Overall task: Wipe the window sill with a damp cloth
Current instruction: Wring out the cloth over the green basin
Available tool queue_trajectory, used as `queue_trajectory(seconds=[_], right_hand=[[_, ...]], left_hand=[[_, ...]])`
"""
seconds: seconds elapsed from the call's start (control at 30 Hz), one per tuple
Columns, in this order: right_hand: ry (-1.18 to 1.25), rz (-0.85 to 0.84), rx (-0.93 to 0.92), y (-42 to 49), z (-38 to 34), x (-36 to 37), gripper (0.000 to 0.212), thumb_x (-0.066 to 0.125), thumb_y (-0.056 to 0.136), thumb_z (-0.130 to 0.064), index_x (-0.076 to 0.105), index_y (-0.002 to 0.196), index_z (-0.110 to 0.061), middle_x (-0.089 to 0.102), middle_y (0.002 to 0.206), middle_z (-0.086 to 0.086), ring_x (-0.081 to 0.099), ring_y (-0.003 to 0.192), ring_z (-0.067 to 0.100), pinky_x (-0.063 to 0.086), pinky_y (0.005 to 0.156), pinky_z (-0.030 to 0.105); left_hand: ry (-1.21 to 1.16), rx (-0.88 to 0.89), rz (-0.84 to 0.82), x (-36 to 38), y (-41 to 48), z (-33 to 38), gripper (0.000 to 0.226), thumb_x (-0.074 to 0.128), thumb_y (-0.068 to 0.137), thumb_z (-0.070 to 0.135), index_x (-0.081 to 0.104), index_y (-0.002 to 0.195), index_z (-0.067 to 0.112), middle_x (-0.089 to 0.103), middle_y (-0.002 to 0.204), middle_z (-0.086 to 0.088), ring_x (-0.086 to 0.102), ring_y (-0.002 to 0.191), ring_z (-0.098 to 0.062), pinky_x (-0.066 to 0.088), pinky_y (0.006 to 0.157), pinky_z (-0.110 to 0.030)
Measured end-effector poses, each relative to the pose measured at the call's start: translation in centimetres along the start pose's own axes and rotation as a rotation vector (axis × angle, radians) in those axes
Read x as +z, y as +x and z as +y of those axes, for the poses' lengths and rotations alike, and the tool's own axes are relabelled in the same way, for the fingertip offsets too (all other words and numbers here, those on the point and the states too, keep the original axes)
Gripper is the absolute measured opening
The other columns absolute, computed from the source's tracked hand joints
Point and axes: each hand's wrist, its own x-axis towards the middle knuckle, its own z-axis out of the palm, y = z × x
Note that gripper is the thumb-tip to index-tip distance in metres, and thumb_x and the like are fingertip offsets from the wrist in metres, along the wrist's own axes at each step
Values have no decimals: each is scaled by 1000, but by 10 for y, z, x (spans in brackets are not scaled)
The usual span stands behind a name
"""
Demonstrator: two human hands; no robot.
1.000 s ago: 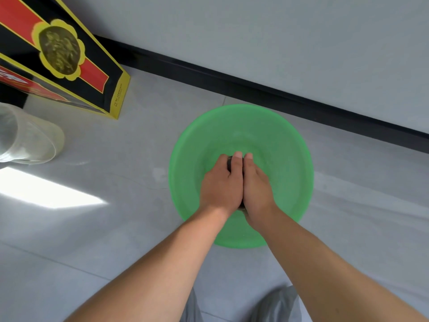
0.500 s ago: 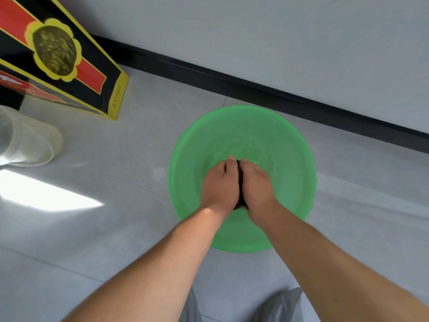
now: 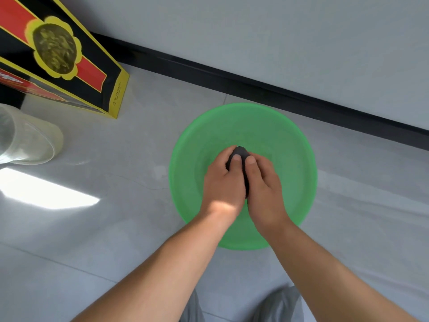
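Note:
A green plastic basin [image 3: 297,145] stands on the grey tiled floor near the wall. Over its middle, my left hand [image 3: 222,184] and my right hand [image 3: 264,187] are pressed side by side, both gripping a dark balled-up cloth [image 3: 241,151]. Only the cloth's top bulges out past my fingertips, and a dark strip shows between my palms; the rest is hidden inside my hands. No window sill is in view.
A black, red and yellow box [image 3: 69,59] leans at the upper left. A clear plastic container [image 3: 27,142] lies on the floor at the left edge. A black baseboard [image 3: 301,94] runs along the grey wall behind the basin. My grey-trousered knees [image 3: 278,305] show at the bottom.
My hands have squeezed tighter round the cloth, and its dark top now bulges out beyond my fingertips. The basin has stayed in place.

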Motion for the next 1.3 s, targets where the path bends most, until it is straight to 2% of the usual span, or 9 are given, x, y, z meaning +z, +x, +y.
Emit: queue_trajectory(seconds=[0.07, 0.2, 0.27, 0.37, 0.57, 0.83, 1.13, 1.23, 1.3], right_hand=[[-5, 70, -24, 1, -1, 3, 32, 53, 90, -50, 67, 98, -22, 72, 97, 1, 67, 95, 19, 54, 89, 48], [-58, 33, -36, 4, -8, 2, 26, 54, 97, -41, 68, 101, -20, 74, 88, -2, 69, 84, 18, 56, 78, 37], [-71, 24, 6, 10, -15, 1, 28, 57, 100, -34, 70, 88, -13, 71, 76, -1, 64, 70, 14, 53, 69, 33], [-102, 69, 96, 20, -21, 0, 37, 62, 97, -35, 63, 66, -15, 57, 55, -10, 51, 55, 9, 46, 59, 29], [-25, 72, 338, 15, -14, 14, 33, 59, 92, -25, 55, 63, -11, 41, 49, 1, 34, 46, 16, 27, 43, 21], [12, 119, 326, 19, -11, 19, 46, 49, 81, -5, 33, 40, -17, 25, 44, -7, 21, 48, 17, 18, 47, 26], [-70, 100, 125, 13, -7, 18, 36, 50, 75, -10, 27, 50, -22, 23, 50, -6, 21, 54, 14, 17, 51, 32], [-121, 24, 66, 4, -16, 10, 36, 57, 93, -12, 43, 60, -14, 40, 58, -1, 35, 55, 12, 32, 53, 31], [-120, -68, 80, -4, -29, 5, 15, 58, 99, -20, 67, 89, -14, 65, 81, -4, 57, 73, 5, 47, 67, 18]], left_hand=[[38, -44, 15, 4, 1, 10, 17, 48, 99, 24, 65, 96, 22, 69, 91, 8, 64, 88, -12, 50, 84, -31], [138, -8, 55, -1, 3, 14, 21, 45, 100, 42, 54, 95, 24, 62, 75, 10, 57, 69, 0, 41, 64, -28], [42, 65, 2, -4, -1, 8, 23, 48, 96, 48, 57, 93, 27, 66, 76, 9, 61, 70, 1, 45, 63, -20], [-55, 143, -105, -7, -8, -8, 32, 52, 86, 57, 60, 92, 26, 69, 85, 4, 66, 83, -15, 54, 72, -33], [246, 164, 115, -11, 4, -11, 44, 48, 95, 53, 46, 65, 20, 54, 59, 7, 51, 57, -13, 40, 58, -33], [-49, -74, 146, 2, 15, -17, 40, 52, 88, 33, 39, 53, 20, 42, 50, 9, 40, 54, -20, 37, 58, -39], [-73, -107, 169, 1, 10, -16, 37, 49, 87, 12, 33, 55, 19, 36, 44, 10, 31, 52, -16, 27, 55, -32], [-26, -123, 122, -11, 2, -4, 27, 53, 95, 29, 48, 72, 15, 52, 65, 5, 48, 62, -19, 38, 60, -34], [-41, -120, 47, -24, -4, 6, 23, 60, 89, 43, 56, 95, 21, 62, 85, 3, 61, 78, -18, 50, 73, -33]])
